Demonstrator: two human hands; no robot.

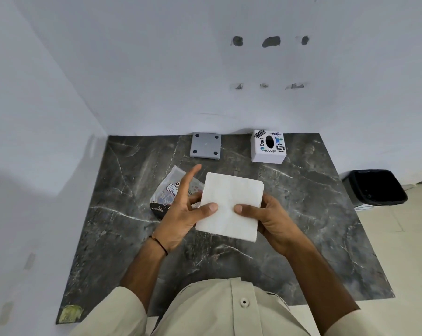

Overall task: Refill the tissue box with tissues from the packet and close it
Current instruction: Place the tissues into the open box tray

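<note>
A white stack of tissues point(230, 204) is held above the middle of the dark marble table point(302, 214). My left hand point(183, 212) pinches its left edge with the thumb on top, and the index finger sticks up. My right hand point(270, 219) grips its right edge, thumb on top. The clear plastic tissue packet point(166, 190) lies on the table just left of the stack, partly behind my left hand. The white tissue box point(268, 147) with stickers and a dark oval slot stands at the back right. Its grey base lid point(205, 145) lies apart at the back centre.
White walls close off the back and left of the table. A black bin point(374, 187) stands on the tiled floor to the right. A yellowish patch point(70, 314) marks the table's near left corner.
</note>
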